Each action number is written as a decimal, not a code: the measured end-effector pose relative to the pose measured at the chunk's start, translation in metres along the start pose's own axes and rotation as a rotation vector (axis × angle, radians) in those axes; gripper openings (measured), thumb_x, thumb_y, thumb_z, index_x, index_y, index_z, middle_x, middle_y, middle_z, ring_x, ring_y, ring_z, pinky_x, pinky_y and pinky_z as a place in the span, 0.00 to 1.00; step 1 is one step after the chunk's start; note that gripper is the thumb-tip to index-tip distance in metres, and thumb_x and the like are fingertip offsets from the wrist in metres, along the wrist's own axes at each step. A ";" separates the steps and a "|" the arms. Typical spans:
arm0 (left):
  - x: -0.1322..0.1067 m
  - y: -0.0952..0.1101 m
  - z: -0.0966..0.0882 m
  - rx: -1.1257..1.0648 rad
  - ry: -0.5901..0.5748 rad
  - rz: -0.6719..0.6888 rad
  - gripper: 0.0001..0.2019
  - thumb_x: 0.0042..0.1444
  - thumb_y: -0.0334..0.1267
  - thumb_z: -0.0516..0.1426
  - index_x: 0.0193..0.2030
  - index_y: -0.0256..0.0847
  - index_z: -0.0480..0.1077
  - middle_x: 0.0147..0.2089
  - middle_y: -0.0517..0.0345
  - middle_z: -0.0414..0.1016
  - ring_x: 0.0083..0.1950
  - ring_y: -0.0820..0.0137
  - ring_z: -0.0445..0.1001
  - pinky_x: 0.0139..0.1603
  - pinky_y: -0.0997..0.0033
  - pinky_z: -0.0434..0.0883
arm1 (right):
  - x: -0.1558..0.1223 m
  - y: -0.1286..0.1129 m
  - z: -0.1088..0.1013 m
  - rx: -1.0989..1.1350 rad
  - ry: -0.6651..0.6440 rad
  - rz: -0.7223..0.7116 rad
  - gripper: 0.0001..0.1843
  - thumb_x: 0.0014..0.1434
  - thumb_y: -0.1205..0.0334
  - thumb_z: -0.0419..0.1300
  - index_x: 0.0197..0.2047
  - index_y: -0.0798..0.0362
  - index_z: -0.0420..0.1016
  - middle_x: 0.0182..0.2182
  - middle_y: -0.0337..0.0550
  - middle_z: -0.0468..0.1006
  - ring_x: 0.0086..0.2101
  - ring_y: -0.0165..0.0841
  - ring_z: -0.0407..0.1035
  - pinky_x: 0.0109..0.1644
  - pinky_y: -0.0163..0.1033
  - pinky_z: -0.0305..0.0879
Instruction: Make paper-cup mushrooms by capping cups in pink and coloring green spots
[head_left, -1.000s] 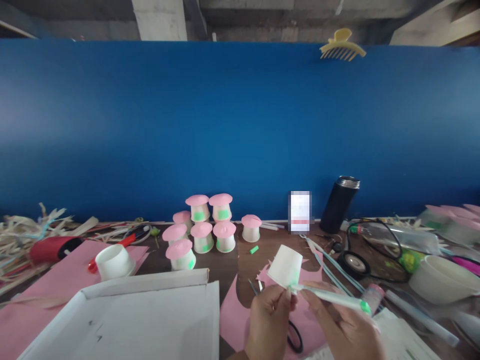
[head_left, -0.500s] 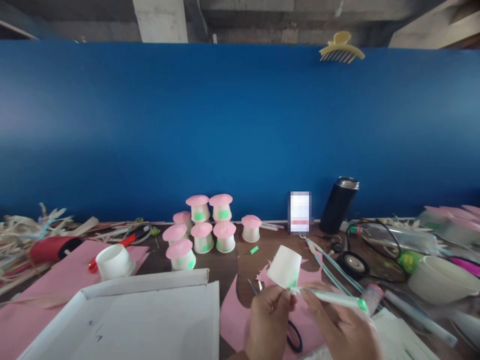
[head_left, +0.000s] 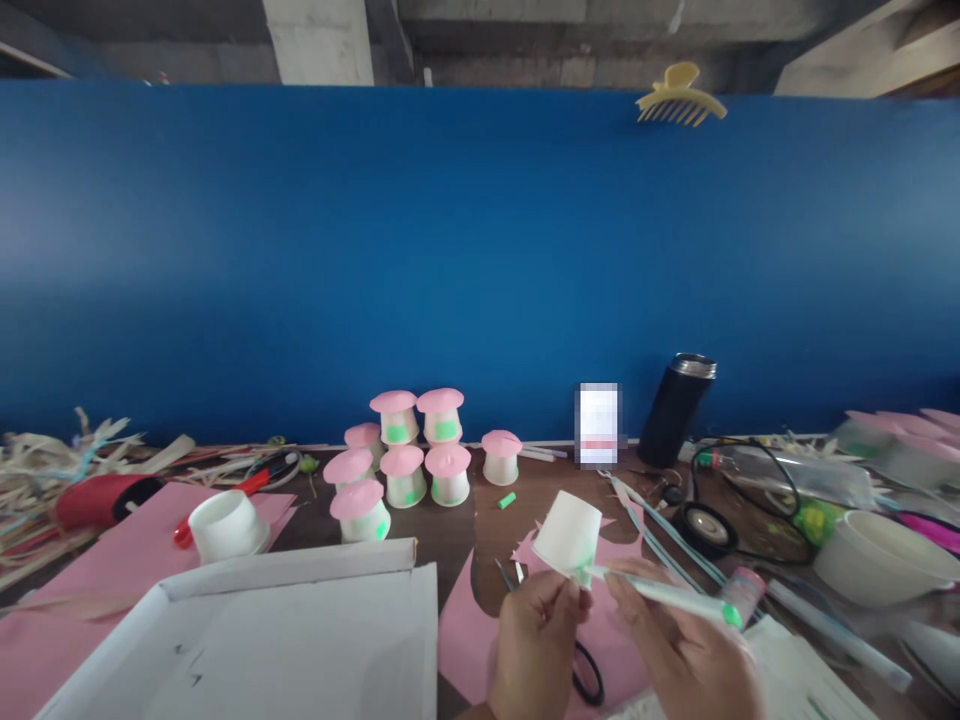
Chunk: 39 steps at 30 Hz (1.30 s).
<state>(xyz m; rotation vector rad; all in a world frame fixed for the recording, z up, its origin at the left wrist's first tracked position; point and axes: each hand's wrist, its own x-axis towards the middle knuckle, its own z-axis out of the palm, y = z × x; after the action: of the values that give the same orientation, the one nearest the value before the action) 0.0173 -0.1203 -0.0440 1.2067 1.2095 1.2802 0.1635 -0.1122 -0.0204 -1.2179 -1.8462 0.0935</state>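
One cup [head_left: 566,528] is pinched at the fingertips of the left hand [head_left: 536,640]; a marker [head_left: 679,596] is clamped in the right hand [head_left: 682,645]. The green patch [head_left: 583,570] at its tip could be smeared if the cup, held above pink paper [head_left: 471,640], slips.

Blue partition [head_left: 465,260] straight ahead of hands [head_left: 536,645], runs full width L to R, w/ pale sheen far L. Dk brn table [head_left: 472,520] below hands, reaching back to partition's base. Above partition: grey concrete [head_left: 487,35], lighter pillar [head_left: 322,45] up & L of hands, slanted pale beam [head_left: 840,55] up & R. Light soft, dimmer up top.
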 end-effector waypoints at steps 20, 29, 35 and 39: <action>0.001 0.001 -0.001 0.027 0.000 0.001 0.18 0.59 0.47 0.51 0.29 0.35 0.74 0.26 0.57 0.71 0.32 0.69 0.66 0.34 0.71 0.61 | -0.001 0.001 0.002 0.033 -0.089 0.013 0.15 0.61 0.53 0.54 0.39 0.50 0.80 0.36 0.44 0.82 0.37 0.33 0.77 0.43 0.32 0.72; -0.001 -0.001 0.000 0.030 0.002 -0.028 0.18 0.57 0.48 0.52 0.30 0.37 0.76 0.30 0.54 0.75 0.33 0.67 0.69 0.35 0.70 0.63 | 0.000 0.006 -0.004 -0.086 0.024 0.079 0.16 0.59 0.49 0.55 0.43 0.47 0.78 0.37 0.42 0.83 0.39 0.36 0.77 0.44 0.35 0.73; 0.001 -0.001 0.001 0.020 -0.011 0.001 0.18 0.58 0.47 0.52 0.27 0.37 0.74 0.26 0.58 0.72 0.31 0.69 0.66 0.33 0.71 0.61 | 0.000 0.004 -0.001 0.013 -0.014 0.058 0.15 0.60 0.51 0.54 0.35 0.50 0.79 0.36 0.42 0.82 0.36 0.32 0.77 0.39 0.30 0.73; 0.000 0.003 0.000 0.038 -0.006 -0.004 0.17 0.58 0.47 0.52 0.28 0.37 0.75 0.27 0.57 0.72 0.32 0.69 0.67 0.34 0.71 0.61 | -0.002 0.006 -0.001 -0.047 0.025 0.091 0.16 0.59 0.50 0.56 0.40 0.49 0.79 0.38 0.43 0.82 0.39 0.35 0.77 0.41 0.33 0.73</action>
<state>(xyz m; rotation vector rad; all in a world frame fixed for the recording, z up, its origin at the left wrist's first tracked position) 0.0174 -0.1206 -0.0409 1.2340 1.2361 1.2545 0.1690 -0.1106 -0.0240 -1.3298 -1.7806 0.0850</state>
